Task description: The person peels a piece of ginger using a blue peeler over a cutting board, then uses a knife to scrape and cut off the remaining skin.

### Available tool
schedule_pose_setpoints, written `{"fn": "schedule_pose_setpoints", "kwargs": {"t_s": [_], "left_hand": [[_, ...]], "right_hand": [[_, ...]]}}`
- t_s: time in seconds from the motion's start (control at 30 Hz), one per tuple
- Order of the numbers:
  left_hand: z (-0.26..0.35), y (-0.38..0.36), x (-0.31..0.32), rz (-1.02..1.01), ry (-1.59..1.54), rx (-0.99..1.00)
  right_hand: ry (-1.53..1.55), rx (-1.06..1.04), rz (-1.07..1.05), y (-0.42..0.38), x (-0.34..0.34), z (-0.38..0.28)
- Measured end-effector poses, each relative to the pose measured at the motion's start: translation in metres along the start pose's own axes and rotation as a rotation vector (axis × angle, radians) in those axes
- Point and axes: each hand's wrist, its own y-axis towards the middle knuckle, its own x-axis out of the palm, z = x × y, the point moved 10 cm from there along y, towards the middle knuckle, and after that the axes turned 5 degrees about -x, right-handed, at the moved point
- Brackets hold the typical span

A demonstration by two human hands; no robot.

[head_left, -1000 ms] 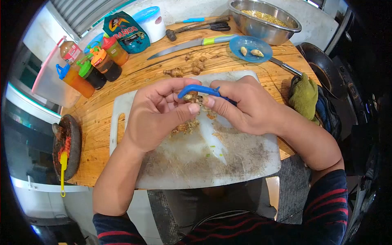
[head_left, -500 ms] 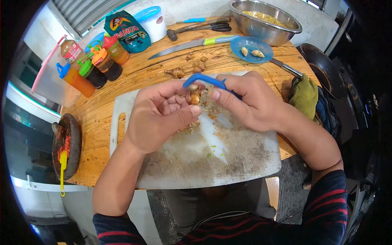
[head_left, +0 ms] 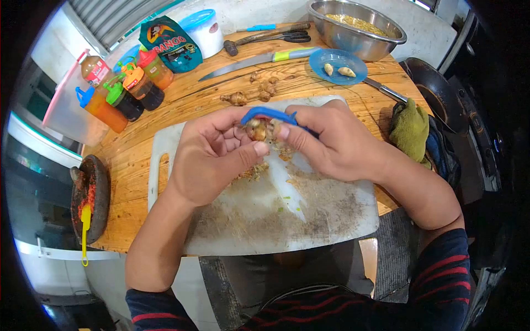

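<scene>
Ginger root (head_left: 258, 131), knobbly and tan with a pale scraped patch, sits above the white cutting board (head_left: 331, 220) between both hands. Far left, a rough dark stone mortar (head_left: 91, 193) holds red paste and a yellow spatula. Glossy sauce bottles (head_left: 124, 91) cluster on the grained wooden table (head_left: 132, 160). The left hand (head_left: 212, 157) pinches the root with curled fingers; the right hand (head_left: 331, 143) is closed around a blue plastic peeler (head_left: 268, 115) laid against it. Fibrous peelings (head_left: 251, 172) lie below.

Table: your wooden table (head_left: 187, 99)
Near: white cutting board (head_left: 331, 220)
Far: knife (head_left: 259, 58), steel bowl (head_left: 359, 38)
Left: sauce bottles (head_left: 127, 88)
Right: green cloth (head_left: 409, 129)
</scene>
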Motion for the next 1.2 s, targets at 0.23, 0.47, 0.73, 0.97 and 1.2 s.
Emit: {"fn": "schedule_pose_setpoints", "kwargs": {"t_s": [0.23, 0.47, 0.73, 0.97, 1.2], "left_hand": [[0.005, -0.001, 0.004, -0.045, -0.003, 0.070], [0.005, 0.000, 0.001, -0.013, -0.056, 0.048], [-0.002, 0.006, 0.001, -0.008, -0.097, -0.002], [-0.008, 0.008, -0.005, -0.034, -0.130, -0.046], [-0.006, 0.009, -0.004, 0.007, -0.095, -0.001]], "right_hand": [[0.051, 0.002, -0.006, -0.001, 0.000, -0.005], [-0.010, 0.073, 0.046, 0.000, -0.010, 0.004], [0.027, 0.054, 0.032, 0.000, -0.001, 0.009], [-0.010, 0.074, 0.044, -0.001, -0.003, 0.012], [-0.010, -0.002, 0.031, -0.001, 0.001, 0.001]]}}
